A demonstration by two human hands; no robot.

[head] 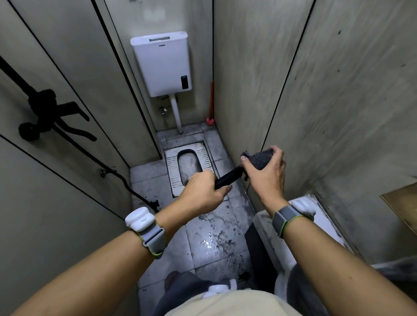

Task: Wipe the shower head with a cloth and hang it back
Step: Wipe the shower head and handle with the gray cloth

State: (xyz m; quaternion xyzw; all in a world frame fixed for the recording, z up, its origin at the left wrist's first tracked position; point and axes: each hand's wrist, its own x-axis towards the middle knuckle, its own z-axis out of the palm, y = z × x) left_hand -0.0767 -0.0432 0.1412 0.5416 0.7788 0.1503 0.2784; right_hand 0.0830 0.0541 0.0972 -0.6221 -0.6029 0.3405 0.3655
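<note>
My left hand (pixel 205 190) grips the black handle of the shower head (pixel 228 177), held out over the wet floor. The head end is hidden under a dark grey cloth (pixel 260 159). My right hand (pixel 266 172) is closed around that cloth, pressing it onto the head. A black hose (pixel 130 187) runs from the left wall down towards the floor. The black wall bracket (pixel 45 110) on the left wall holds nothing.
A squat toilet pan (pixel 189 162) lies in the floor ahead, with a white cistern (pixel 161 64) above it. A red brush (pixel 211 102) leans in the far right corner. Walls stand close on both sides. A white basin edge (pixel 273 238) is at my lower right.
</note>
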